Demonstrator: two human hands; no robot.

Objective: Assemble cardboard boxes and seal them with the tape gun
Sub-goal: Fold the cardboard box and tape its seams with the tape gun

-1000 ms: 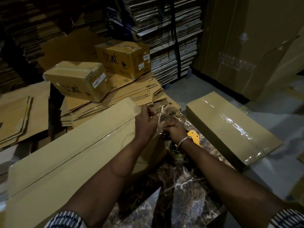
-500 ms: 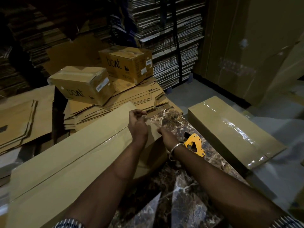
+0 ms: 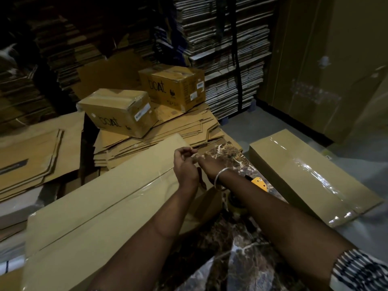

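Box in work: the long flat tan cardboard box (image 3: 100, 208) lies across my marble-patterned table (image 3: 237, 261), a strip of clear tape running along its top seam; its far end is under my hands.
My left hand (image 3: 185, 164): fingers curled, tips pinched together at the box's far corner; I cannot tell whether tape is between them.
My right hand (image 3: 210, 163): at the same corner, touching my left; its fingers are hidden behind the left hand, so I cannot tell its grip. A metal bangle (image 3: 220, 177) sits on the wrist.
Tape gun: the yellow tape gun (image 3: 259, 182) rests on the table just beside my right forearm, which covers most of it.
Around: a second long tan box sealed with glossy tape (image 3: 310, 179) lies to the right on the grey floor (image 3: 241, 124). Beyond my hands, a pile of flattened cardboard sheets (image 3: 178, 131) carries two brown printed cartons (image 3: 119, 112).
Background: tall stacks of flat cardboard (image 3: 226, 49) and large upright cardboard panels (image 3: 336, 59).
Hard to see: the left side is very dark; my striped sleeve (image 3: 361, 271) is cut off at the frame edge.
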